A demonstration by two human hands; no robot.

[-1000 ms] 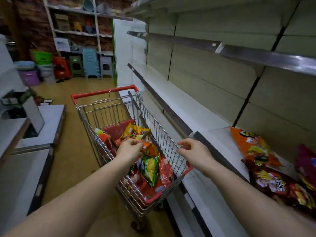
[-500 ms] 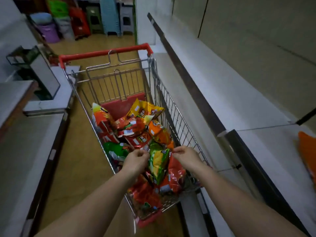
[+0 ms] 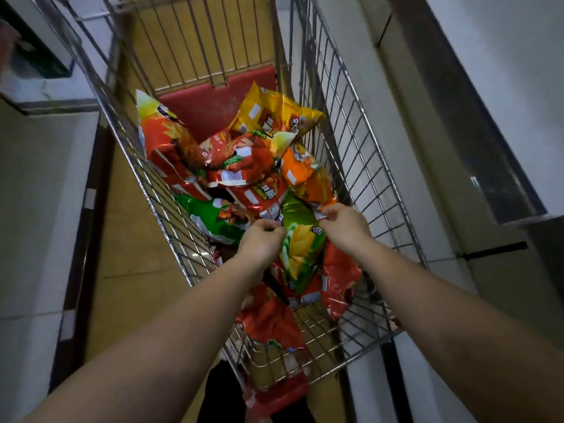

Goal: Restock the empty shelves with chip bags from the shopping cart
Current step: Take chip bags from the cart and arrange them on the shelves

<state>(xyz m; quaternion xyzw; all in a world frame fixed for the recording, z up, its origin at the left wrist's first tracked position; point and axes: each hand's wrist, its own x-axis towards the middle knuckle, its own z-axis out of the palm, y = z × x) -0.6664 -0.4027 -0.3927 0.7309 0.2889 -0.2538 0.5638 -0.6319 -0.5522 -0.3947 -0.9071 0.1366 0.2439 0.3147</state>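
A wire shopping cart (image 3: 360,154) fills the middle of the view, with several chip bags piled inside: red, orange, yellow and green. A green and yellow chip bag (image 3: 300,248) lies on top near the cart's near end. My left hand (image 3: 259,242) pinches its top left corner. My right hand (image 3: 343,225) pinches its top right corner. Both hands are inside the cart basket. A yellow bag (image 3: 271,117) leans at the far end against the red seat flap (image 3: 213,108).
White shelf boards (image 3: 503,74) with a dark front rail run along the right of the cart. A lower white shelf (image 3: 36,209) runs along the left. Tan floor (image 3: 134,254) shows between the left shelf and the cart.
My head has tilted down, so the cart now fills the view. Both hands have dropped from the cart's rim into the basket and closed on the green and yellow bag's top corners.
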